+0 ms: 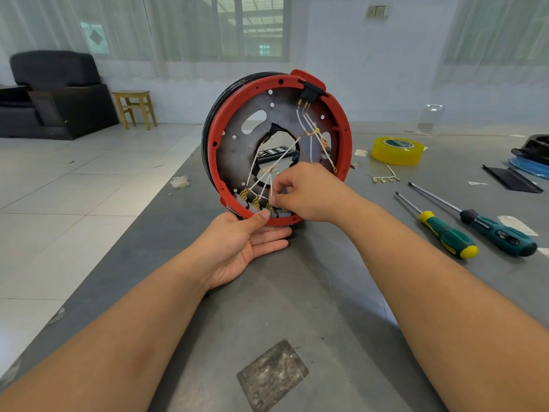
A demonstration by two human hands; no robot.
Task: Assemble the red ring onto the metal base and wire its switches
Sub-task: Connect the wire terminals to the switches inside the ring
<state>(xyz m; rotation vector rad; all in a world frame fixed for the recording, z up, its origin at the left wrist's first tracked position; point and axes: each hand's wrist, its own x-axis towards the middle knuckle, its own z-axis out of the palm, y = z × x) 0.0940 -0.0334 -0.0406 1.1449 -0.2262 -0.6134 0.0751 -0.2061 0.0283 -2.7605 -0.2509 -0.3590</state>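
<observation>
The red ring [214,135] sits on the round metal base [237,150], and the whole assembly stands on edge on the grey table. White wires [285,154] with brass terminals cross its open centre from a black switch [309,95] at the top to the switches [255,203] along the bottom rim. My left hand [243,248] lies palm up under the bottom rim, its thumb pressed on the ring beside a terminal. My right hand [306,191] pinches a white wire just above the bottom switches.
Two green-handled screwdrivers [445,233] [499,230] lie to the right. A yellow tape roll [397,150] and a spare wire set with brass terminals [386,178] sit behind them. Black and blue parts [531,156] are at the far right edge. The table's left edge [124,254] drops to the tiled floor.
</observation>
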